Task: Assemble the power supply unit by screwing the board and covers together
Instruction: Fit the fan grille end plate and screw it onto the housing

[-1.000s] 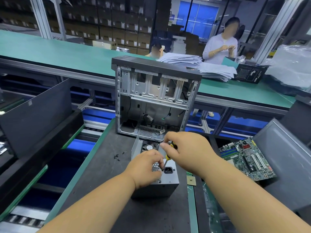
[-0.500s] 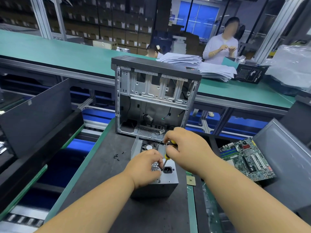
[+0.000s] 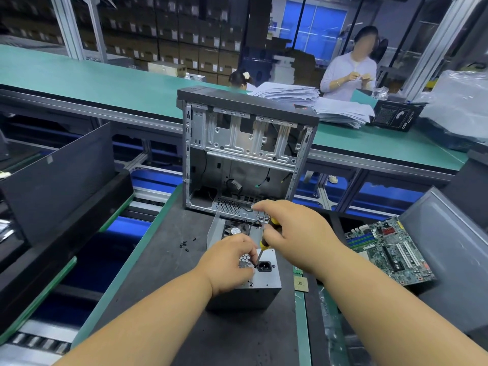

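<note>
A grey metal power supply unit (image 3: 266, 281) stands on the dark work mat, its socket face turned up. My right hand (image 3: 293, 233) grips a yellow-and-black screwdriver (image 3: 264, 243) whose tip touches the top face just left of the black power socket (image 3: 264, 266). My left hand (image 3: 229, 262) rests on the unit's vent grille, fingers pinched at the screwdriver tip, seemingly around a screw I cannot make out. The unit's far end is open, showing a fan.
An open computer case (image 3: 245, 151) stands upright just behind the unit. Loose black screws (image 3: 184, 245) lie on the mat to the left. A green motherboard (image 3: 390, 249) lies right, beside a grey side panel (image 3: 449, 249). Another panel (image 3: 60, 180) leans at left. Two persons work at the far bench.
My right hand has lifted and tilted slightly with the screwdriver, its tip staying by the socket. My left hand has barely moved.
</note>
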Demonstrator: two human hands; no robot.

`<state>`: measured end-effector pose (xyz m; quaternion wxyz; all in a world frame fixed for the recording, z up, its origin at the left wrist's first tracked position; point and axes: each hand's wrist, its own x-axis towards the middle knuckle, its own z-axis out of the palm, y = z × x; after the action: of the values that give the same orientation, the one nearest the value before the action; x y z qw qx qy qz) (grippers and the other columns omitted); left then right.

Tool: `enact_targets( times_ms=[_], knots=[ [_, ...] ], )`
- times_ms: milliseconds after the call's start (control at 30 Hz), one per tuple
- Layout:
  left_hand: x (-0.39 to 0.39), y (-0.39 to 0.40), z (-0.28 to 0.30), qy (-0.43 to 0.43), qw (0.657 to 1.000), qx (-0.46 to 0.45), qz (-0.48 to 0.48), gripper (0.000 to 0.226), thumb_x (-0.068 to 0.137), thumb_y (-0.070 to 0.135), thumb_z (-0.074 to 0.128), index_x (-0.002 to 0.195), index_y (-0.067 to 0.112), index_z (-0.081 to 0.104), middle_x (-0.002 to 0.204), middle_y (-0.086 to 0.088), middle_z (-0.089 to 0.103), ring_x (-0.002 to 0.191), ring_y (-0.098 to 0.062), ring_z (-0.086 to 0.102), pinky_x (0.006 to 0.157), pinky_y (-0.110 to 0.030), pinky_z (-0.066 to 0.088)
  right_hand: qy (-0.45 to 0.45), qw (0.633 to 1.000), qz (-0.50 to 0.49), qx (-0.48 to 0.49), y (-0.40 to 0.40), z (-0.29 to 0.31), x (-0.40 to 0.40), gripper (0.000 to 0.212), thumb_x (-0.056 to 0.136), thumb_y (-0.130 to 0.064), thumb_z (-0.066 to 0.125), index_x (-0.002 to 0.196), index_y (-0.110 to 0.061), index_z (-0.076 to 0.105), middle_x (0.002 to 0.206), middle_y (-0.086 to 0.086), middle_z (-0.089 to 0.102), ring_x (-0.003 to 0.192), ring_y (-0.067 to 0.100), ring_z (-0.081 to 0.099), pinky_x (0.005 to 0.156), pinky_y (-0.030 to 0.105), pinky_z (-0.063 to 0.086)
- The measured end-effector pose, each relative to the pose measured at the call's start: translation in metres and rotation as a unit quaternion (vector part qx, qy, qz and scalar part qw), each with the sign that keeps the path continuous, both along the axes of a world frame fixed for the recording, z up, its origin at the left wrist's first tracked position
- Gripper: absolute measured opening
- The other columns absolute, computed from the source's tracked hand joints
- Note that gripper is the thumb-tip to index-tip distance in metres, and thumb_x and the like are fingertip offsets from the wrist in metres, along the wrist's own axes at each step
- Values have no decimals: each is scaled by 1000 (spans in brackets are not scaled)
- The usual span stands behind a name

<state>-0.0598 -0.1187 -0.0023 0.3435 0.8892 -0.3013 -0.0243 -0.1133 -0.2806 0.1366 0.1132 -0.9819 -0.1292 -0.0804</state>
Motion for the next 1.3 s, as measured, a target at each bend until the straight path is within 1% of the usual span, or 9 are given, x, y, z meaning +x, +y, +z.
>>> enact_targets(
  times_ms=[233, 367, 467, 600, 700, 900, 1033, 1100, 1300],
  knots=[
    [0, 0, 0, -3, 1000, 2, -2, 14, 75, 30, 64, 80, 39, 55, 104, 30, 49, 99, 4, 46, 77, -10, 32, -14, 998, -13, -67, 1, 1, -1, 28, 98, -54, 39, 102, -34, 58, 84, -10, 63, 79, 12, 56, 63, 30, 45],
    [-1, 0, 1, -11, 1000, 5, -1, 14, 74, 30, 62, 80, 39, 55, 101, 25, 50, 96, 1, 46, 73, -10, 31, 9, 999, 5, -38, 3, 2, -2, 28, 95, -35, 44, 120, -35, 55, 103, -13, 54, 88, 11, 49, 69, 31, 43],
    [-1, 0, 1, -9, 1000, 6, -3, 13, 74, 31, 63, 80, 39, 55, 103, 25, 50, 98, 1, 46, 75, -14, 33, 7, 1000, 17, -24, 4, 4, -2, 35, 97, -38, 46, 132, -39, 47, 105, -14, 59, 91, 11, 53, 74, 32, 47],
    [-1, 0, 1, -4, 1000, 4, -5, 13, 74, 32, 62, 80, 41, 55, 105, 26, 50, 100, 1, 47, 83, -21, 40, -11, 998, 5, -57, 3, 4, -3, 26, 98, -51, 43, 115, -38, 57, 92, -12, 67, 88, 12, 59, 71, 32, 50],
    [-1, 0, 2, -7, 1000, 8, -3, 13, 74, 32, 62, 80, 41, 54, 102, 27, 49, 98, 2, 46, 78, -18, 36, -8, 999, 4, -53, 3, 2, -4, 24, 97, -46, 41, 109, -35, 58, 97, -13, 61, 88, 12, 56, 69, 30, 46],
    [-2, 0, 3, -9, 1000, 10, -2, 12, 76, 30, 63, 80, 38, 56, 101, 31, 47, 97, 4, 43, 75, -7, 29, 3, 999, 28, -24, 4, 7, -2, 42, 96, -37, 47, 137, -40, 43, 106, -14, 54, 92, 11, 52, 75, 33, 48],
    [-2, 0, 4, -5, 1000, 7, 0, 13, 75, 29, 64, 79, 39, 55, 102, 33, 47, 98, 4, 43, 75, -8, 29, -13, 998, 14, -62, 3, 6, -2, 20, 98, -48, 45, 105, -35, 59, 89, -12, 60, 84, 11, 57, 68, 31, 49],
    [-2, 0, 4, -2, 1000, 5, -2, 14, 74, 28, 64, 79, 38, 56, 103, 31, 48, 99, 3, 44, 77, -11, 32, -24, 996, 0, -90, 4, 5, -2, 27, 98, -52, 42, 90, -30, 56, 78, -10, 56, 75, 11, 53, 61, 30, 45],
    [-2, 0, 4, -4, 1000, 13, 2, 11, 75, 29, 63, 81, 36, 58, 101, 33, 48, 96, 5, 43, 72, -6, 27, 40, 997, 35, -53, 5, 10, -3, 12, 99, -38, 45, 99, -27, 50, 88, -9, 54, 79, 15, 51, 65, 33, 42]
  ],
)
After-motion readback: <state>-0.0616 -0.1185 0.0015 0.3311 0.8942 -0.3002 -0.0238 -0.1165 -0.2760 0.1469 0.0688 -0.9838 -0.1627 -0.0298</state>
